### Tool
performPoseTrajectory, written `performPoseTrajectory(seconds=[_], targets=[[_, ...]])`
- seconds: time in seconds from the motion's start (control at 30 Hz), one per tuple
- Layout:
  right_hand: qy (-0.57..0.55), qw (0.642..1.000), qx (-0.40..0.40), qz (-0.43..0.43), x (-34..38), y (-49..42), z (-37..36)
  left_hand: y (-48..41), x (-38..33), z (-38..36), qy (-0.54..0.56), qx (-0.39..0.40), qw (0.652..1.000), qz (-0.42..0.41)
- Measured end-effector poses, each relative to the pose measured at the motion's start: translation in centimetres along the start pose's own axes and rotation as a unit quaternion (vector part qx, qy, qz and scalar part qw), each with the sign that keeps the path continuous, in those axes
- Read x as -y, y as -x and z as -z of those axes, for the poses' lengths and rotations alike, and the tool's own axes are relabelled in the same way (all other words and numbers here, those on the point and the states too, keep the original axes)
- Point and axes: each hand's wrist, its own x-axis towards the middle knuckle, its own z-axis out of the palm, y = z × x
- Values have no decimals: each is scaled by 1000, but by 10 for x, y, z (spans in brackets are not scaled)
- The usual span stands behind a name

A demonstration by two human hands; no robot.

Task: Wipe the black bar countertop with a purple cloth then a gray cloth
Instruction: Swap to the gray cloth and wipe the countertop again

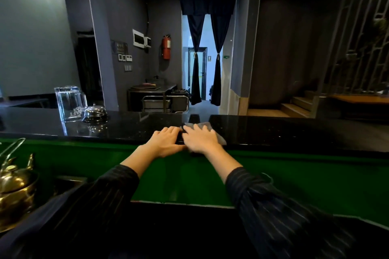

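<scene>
Straight, slightly spread fingers [194, 130] of the right hand [200, 140] pressed the gray cloth [207, 125] flat on the black bar countertop [273, 130], the left hand [165, 141] flat beside it, so the purple pass seemed done, the gray unfinished

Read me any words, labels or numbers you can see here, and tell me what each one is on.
Nothing reads clearly.
White print on the glass pitcher: mirrored and blurred.
Dark wall plaque: too blurred.
Small green sign by the doorway: too small.
</scene>
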Motion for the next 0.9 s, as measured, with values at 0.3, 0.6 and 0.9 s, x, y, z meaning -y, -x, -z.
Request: performPoseTrajectory(seconds=[0.3, 0.6, 0.9], targets=[[-43, 977, 16, -206, -96, 0, 22, 16, 96, 0, -19, -7, 996, -85], [16, 986, -4, -165, 59, -69, -5, 5, 102, -4, -16, -76, 989, -124], [-43, 997, 53, -27, 39, -59, 12, 6, 182, 18, 75, 2, 991, -108]])
